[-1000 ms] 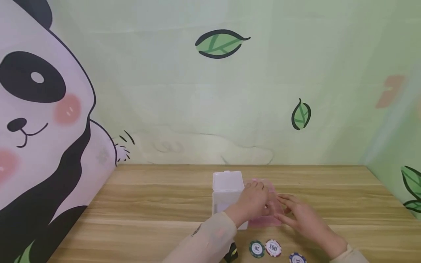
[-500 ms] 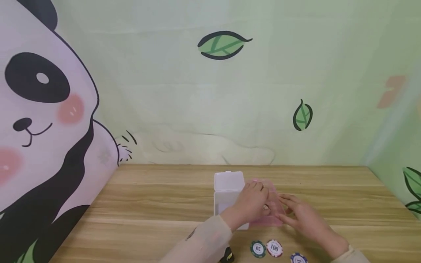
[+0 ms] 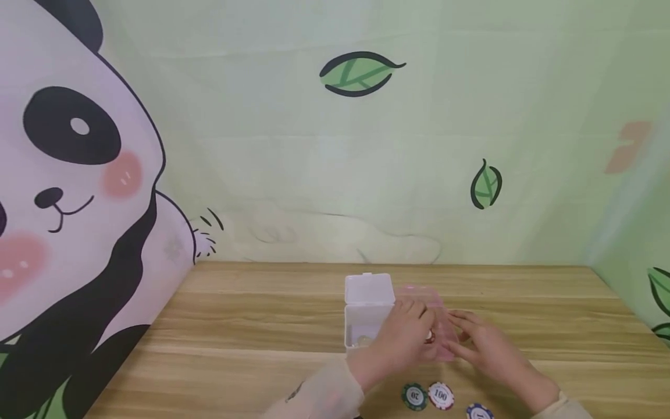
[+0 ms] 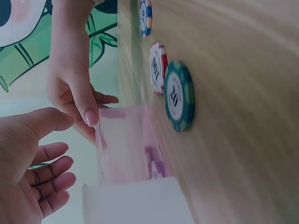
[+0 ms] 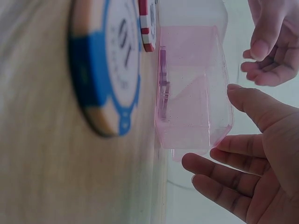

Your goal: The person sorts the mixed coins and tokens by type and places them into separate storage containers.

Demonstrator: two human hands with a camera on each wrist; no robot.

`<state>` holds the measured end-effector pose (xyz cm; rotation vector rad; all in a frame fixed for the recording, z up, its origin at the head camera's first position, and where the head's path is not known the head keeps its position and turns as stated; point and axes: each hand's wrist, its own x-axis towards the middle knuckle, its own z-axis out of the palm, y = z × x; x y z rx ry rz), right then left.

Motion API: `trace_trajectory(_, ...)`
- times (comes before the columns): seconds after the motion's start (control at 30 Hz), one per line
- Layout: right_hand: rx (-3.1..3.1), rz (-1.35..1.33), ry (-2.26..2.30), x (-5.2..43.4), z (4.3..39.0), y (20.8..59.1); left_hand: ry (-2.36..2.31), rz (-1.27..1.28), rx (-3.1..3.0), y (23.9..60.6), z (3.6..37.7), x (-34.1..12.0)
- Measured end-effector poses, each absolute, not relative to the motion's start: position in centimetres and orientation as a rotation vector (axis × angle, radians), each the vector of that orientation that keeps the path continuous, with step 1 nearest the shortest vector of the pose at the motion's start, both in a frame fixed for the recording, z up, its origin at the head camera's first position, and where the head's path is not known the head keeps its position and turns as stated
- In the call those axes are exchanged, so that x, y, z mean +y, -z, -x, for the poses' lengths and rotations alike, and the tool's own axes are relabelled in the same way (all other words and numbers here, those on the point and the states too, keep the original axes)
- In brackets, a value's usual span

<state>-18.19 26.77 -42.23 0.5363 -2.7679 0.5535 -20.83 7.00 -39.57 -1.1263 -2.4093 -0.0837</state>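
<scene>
Both hands are staying at the pink box, though the left hand (image 3: 400, 340) is now sitting a little lower and nearer the white box (image 3: 368, 314) than a second ago, and a small red-and-white piece is showing at its fingertips in the head view; whether it is pinching that piece I cannot tell. In the left wrist view its fingers (image 4: 49, 179) are lying loosely curled and spread, gripping nothing that shows there.

The right hand (image 3: 484, 346) is reaching in from the right, its fingers (image 5: 219, 184) relaxed and only slightly bent, with the thumb resting at the rim of the pink box (image 5: 194, 84). It is not gripping anything.

That pink box, clear and open, is standing on the counter (image 3: 235, 326) between the two hands, just to the right of the white box and touching it or nearly so. The white box has its lid raised.

Two boxes are in view, one pink and one white. Three chips are lying flat on the counter near the person: a green chip (image 3: 414, 396) marked 20, a red chip (image 3: 441, 395) marked 100 just beside it, and a blue chip (image 3: 478, 412) a little further right.
</scene>
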Motion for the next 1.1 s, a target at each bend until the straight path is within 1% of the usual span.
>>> trace_trajectory(0.23,-2.758,-0.534,-0.545,26.7,18.1,42.2,0.091,1.119,-2.398,39.8,19.7,6.4)
trace_trajectory(0.67,-2.754,-0.550,-0.547,26.6,17.9,42.1,0.130,1.218,-2.413,40.7,16.9,6.2)
trace_trajectory(1.1,-2.748,-0.534,-0.525,26.6,18.0,42.2,0.234,1.317,-2.556,41.8,15.9,7.0)
